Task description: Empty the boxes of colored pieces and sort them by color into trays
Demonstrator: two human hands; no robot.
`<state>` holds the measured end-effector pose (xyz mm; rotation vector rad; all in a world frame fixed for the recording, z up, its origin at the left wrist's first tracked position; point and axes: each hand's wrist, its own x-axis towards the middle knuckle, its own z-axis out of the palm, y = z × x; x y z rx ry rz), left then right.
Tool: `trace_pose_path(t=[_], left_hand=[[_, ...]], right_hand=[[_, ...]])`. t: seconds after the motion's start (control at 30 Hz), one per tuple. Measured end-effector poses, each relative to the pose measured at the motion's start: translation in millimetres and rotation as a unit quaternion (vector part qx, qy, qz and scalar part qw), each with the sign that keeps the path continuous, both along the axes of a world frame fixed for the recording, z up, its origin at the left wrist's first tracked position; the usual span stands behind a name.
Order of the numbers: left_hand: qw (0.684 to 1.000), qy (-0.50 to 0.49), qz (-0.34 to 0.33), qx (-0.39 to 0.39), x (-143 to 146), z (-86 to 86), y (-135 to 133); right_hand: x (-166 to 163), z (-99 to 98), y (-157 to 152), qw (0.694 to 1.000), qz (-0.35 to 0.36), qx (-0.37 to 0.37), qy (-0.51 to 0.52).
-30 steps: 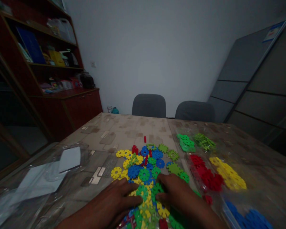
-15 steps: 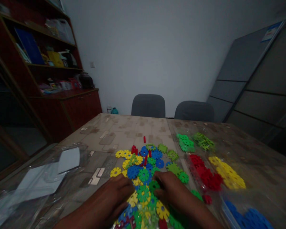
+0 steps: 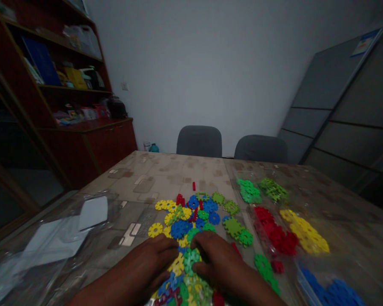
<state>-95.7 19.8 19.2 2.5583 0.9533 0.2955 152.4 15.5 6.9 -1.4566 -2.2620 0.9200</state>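
A pile of toothed plastic building discs in yellow, blue and green, mixed with red pieces, spreads over the table before me. My left hand (image 3: pixel 156 259) rests at the pile's left side, its fingers bent and the thumb apart, with nothing seen in it. From the right, my right hand (image 3: pixel 217 259) reaches over the pile, index finger and thumb closing about a green disc (image 3: pixel 190 260). Nearby lie yellow discs (image 3: pixel 178 265) and a blue disc (image 3: pixel 178 229). My right palm hides some pieces beneath it.
Clear trays at the right hold sorted pieces: green (image 3: pixel 249 191), light green (image 3: pixel 272 189), red (image 3: pixel 276 231), yellow (image 3: pixel 304 231) and blue (image 3: pixel 332 291). Clear plastic packaging with a white card (image 3: pixel 93 212) lies at the left. Two grey chairs (image 3: pixel 199 140) stand beyond the table (image 3: pixel 172 170).
My right hand has shifted left over the pile, uncovering green discs and a red piece on its right. The dark green disc at its fingers is out of sight. My left hand barely moved.
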Motion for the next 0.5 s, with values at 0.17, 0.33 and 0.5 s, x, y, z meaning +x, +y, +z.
trace_pose_path(t=[0.17, 0.33, 0.5], left_hand=[[1.0, 0.0, 0.007, -0.001, -0.4, 2.9, -1.4], [1.0, 0.013, 0.009, -0.002, 0.0, 8.7, -4.7], [1.0, 0.015, 0.016, 0.008, 0.0, 7.4, -5.8]], right_hand=[[0.2, -1.3, 1.6, 1.0, -0.001, -0.005, 0.025], [-4.4, 5.1, 7.9, 0.993, -0.017, -0.068, 0.09], [-5.0, 4.1, 21.8, 0.993, -0.051, 0.055, 0.088]])
